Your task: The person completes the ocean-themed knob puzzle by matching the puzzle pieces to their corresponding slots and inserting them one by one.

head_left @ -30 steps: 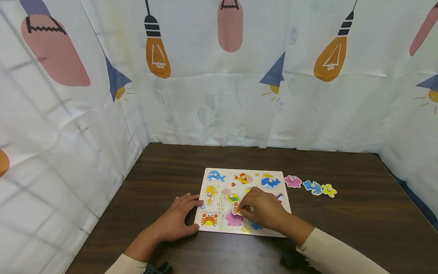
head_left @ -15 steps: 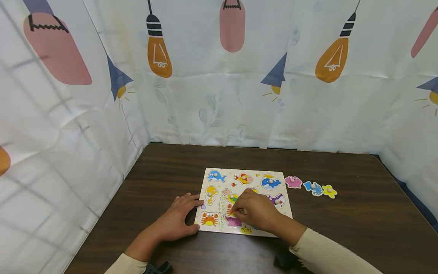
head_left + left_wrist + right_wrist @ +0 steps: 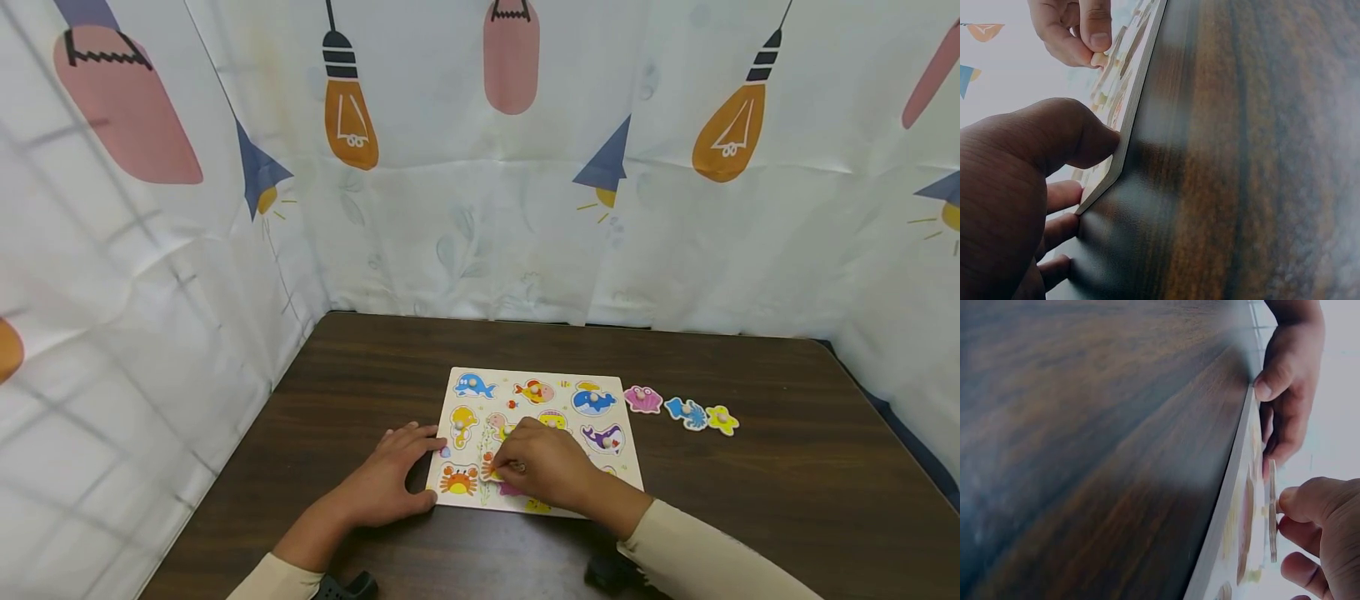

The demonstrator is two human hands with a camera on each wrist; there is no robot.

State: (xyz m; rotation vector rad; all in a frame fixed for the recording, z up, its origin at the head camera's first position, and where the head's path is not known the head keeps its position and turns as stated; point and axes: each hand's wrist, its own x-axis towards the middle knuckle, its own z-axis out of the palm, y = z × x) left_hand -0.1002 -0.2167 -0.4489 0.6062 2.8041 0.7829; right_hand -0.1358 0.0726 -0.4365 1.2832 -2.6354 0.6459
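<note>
A pale wooden peg puzzle board (image 3: 491, 400) with sea-animal pictures lies on the table. My right hand (image 3: 543, 467) pinches an orange crab puzzle piece (image 3: 490, 467) by its knob, low over the board's lower left part. Seen edge-on in the right wrist view, the crab piece (image 3: 1273, 525) stands slightly off the board's face. A printed orange crab (image 3: 459, 480) shows at the board's lower left corner, just left of the piece. My left hand (image 3: 390, 475) rests at the board's left edge, thumb and fingers touching it. My right hand covers the board's lower middle.
Right of the board lie a pink shell piece (image 3: 642, 399), a blue sea-creature piece (image 3: 686, 412) and a yellow starfish piece (image 3: 722, 419). Several pieces with knobs sit in the board, such as a purple whale (image 3: 603, 439). A patterned white curtain (image 3: 450, 208) hangs behind the dark table (image 3: 390, 358).
My right hand has moved left across the board with the crab piece, uncovering the purple whale on the right. The left hand has stayed at the board's edge.
</note>
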